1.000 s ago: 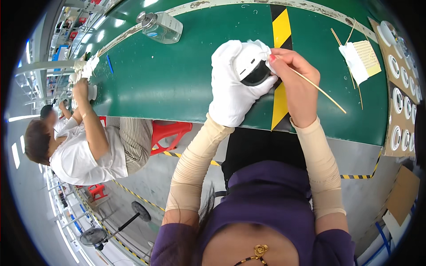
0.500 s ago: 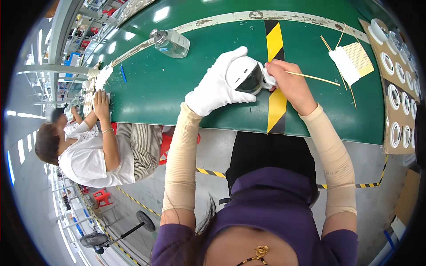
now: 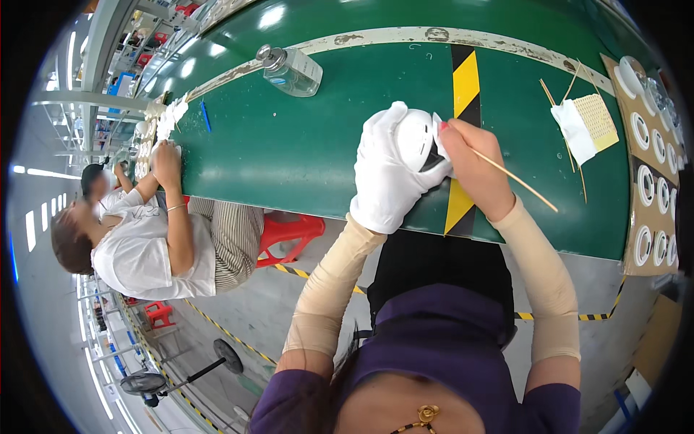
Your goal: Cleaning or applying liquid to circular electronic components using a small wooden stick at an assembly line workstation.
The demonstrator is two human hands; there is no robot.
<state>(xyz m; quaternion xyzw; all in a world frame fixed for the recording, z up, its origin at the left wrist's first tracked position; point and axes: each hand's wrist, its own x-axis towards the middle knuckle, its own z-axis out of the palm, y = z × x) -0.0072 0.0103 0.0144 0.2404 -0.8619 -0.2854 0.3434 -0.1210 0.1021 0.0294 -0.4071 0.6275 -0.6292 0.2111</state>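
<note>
My left hand (image 3: 384,177), in a white glove, is wrapped round a white rounded device (image 3: 415,136) with small dark slots and a glossy black face. Above the green table, the device is tilted, its dark part largely covered by my fingers. My bare right hand (image 3: 478,165) pinches a thin wooden stick (image 3: 519,179), whose rear end points toward the lower right. A crumpled white wipe (image 3: 437,127) lies between the right fingertips and the device's right side, touching it. The front tip of the stick is hidden there.
Near the far strip stands a clear pump bottle (image 3: 295,74). At right lie a yellow dotted pad (image 3: 598,124) partly under white cloth, several loose sticks, and a cardboard tray (image 3: 630,210) of white rings. A blue pen-like stick (image 3: 206,117) and a co-worker (image 3: 155,253) are at left.
The device and both hands have shifted slightly right and nearer to me. The device has turned, so less of its black face shows. The stick slants more steeply toward me.
</note>
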